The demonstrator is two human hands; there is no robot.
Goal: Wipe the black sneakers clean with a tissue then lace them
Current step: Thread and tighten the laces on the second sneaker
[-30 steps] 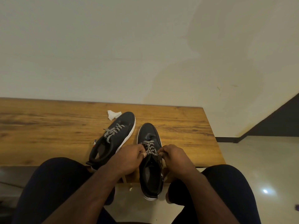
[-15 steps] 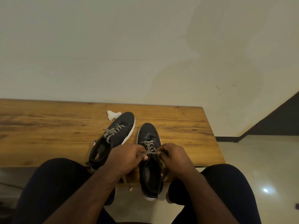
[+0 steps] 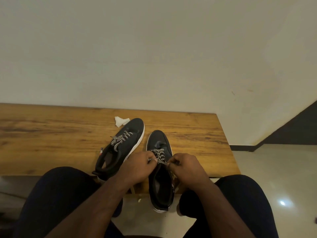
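Sneakers sat near the counter's (image 3: 51, 134) front edge; both hands' fingers pinched the right sneaker's (image 3: 159, 169) patterned lace (image 3: 158, 156): left hand (image 3: 137, 166), right hand (image 3: 186, 167).

Left hand (image 3: 137, 166), right hand (image 3: 186, 166): fingers pinched.

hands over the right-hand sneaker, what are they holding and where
Each hand, left hand and right hand, pinches the black-and-white lace of the near sneaker, just below the crossings; the grip itself is partly hidden.

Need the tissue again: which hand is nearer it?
Left. The left hand is below and slightly right of the tissue; the right hand is farther right.
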